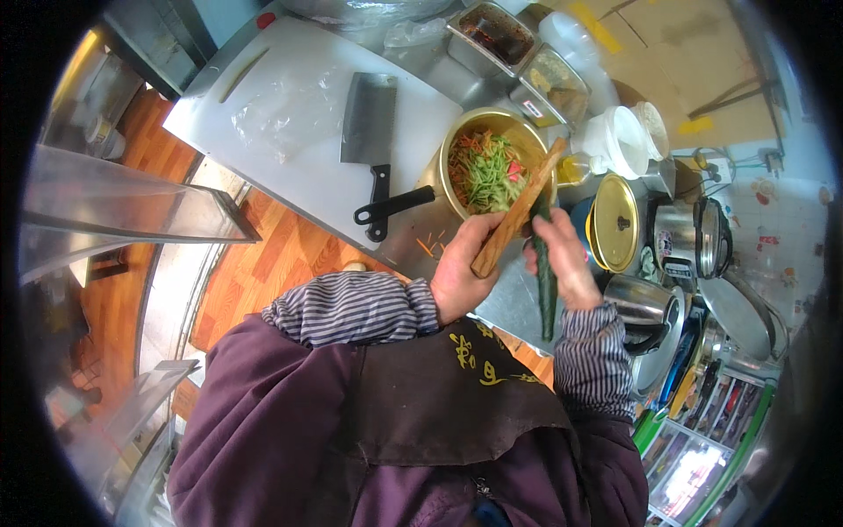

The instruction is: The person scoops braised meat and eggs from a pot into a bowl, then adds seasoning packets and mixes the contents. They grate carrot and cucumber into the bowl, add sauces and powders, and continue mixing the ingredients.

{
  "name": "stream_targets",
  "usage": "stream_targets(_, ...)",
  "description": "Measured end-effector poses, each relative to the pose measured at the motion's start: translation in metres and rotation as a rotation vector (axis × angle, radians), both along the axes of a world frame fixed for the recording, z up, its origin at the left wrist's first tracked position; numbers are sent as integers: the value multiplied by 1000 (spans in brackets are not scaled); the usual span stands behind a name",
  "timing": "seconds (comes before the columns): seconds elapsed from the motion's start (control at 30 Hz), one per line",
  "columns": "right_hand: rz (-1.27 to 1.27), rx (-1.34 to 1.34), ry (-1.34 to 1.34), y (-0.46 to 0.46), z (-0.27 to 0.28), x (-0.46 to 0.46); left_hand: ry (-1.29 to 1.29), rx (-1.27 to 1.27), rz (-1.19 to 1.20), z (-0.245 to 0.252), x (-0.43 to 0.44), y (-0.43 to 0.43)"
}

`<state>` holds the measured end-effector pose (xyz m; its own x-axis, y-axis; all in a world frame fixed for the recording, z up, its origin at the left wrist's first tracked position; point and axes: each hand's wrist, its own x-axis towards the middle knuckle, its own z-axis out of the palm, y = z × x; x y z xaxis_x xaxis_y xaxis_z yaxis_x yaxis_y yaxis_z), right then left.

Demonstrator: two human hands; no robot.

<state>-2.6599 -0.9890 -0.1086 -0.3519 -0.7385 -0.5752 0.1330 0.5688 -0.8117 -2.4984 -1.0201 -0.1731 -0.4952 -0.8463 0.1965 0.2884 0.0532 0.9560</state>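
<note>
My left hand (464, 267) grips the lower end of a flat wooden tool (520, 207), probably a grater, tilted over the rim of a pan. In my right hand (565, 253) is a long dark green cucumber (545, 283), its upper end close against the wood. The gold-coloured metal pan (454, 122) has a black handle (395, 204) pointing left. Shredded green and orange vegetables (484, 168) lie in it, with a small red-pink piece among them. The wood's far face is hidden.
A cleaver (370, 122) and clear plastic film (276, 118) lie on a white cutting board (421, 105). Behind the pan stand metal containers (490, 36), an oil bottle (571, 170) and white tubs (622, 141). Rightward are a gold lid (616, 224) and an electric cooker (678, 237).
</note>
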Motion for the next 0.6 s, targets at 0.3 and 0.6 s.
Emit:
stream_targets(0.3,171,-32,176,-1,-14,1,2,8,17,-3,-2,-8)
stream_targets(0.6,185,-148,-27,45,-8,6,84,154,108,-13,-11,-27)
